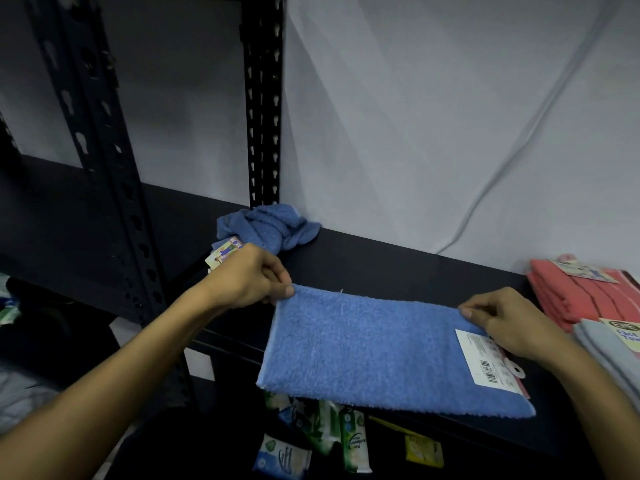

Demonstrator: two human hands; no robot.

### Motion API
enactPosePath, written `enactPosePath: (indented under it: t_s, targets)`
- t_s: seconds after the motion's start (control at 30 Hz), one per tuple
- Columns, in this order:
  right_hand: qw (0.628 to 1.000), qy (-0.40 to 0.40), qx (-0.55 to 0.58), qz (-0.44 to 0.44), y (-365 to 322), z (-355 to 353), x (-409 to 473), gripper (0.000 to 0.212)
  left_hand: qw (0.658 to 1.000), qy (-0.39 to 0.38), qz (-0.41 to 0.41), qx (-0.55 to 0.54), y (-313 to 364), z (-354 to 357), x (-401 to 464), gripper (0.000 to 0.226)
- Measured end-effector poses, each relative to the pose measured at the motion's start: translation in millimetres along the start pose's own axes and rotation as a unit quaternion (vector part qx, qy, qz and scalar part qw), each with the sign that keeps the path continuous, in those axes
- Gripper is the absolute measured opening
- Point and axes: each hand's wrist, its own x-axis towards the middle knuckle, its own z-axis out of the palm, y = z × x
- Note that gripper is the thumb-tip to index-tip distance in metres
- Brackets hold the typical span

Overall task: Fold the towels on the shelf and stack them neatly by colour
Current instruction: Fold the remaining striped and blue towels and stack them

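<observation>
Blue terry towel (374, 348), flat rectangle, both hands pinching its corners.

Both forearms are bare to the frame edge, left hand (247, 280) and right hand (504, 322) ungloved, ringless

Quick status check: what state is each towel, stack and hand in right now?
Blue towel: held flat by its two far corners, label attached.
Crumpled towel: unfolded, lying on shelf.
Coral stack: folded.
Grey stack: folded.
Left hand: pinches towel corner.
Right hand: pinches towel corner.
</observation>
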Motion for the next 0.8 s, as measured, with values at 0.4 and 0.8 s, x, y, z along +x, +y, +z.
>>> enactPosePath:
  t_s: [0.4, 0.8]
  targets:
    - [0.999, -0.032, -0.007, -0.023, -2, 0, -4, 0.013, 0.986, -0.024, -0.058, 0.156, 9, 3, -2, 0.009]
    - [0.996, -0.073, 0.052, -0.029, -3, -2, -15, 0.017, 0.979, 0.008, -0.018, 0.204, 10, 17, -9, 0.017]
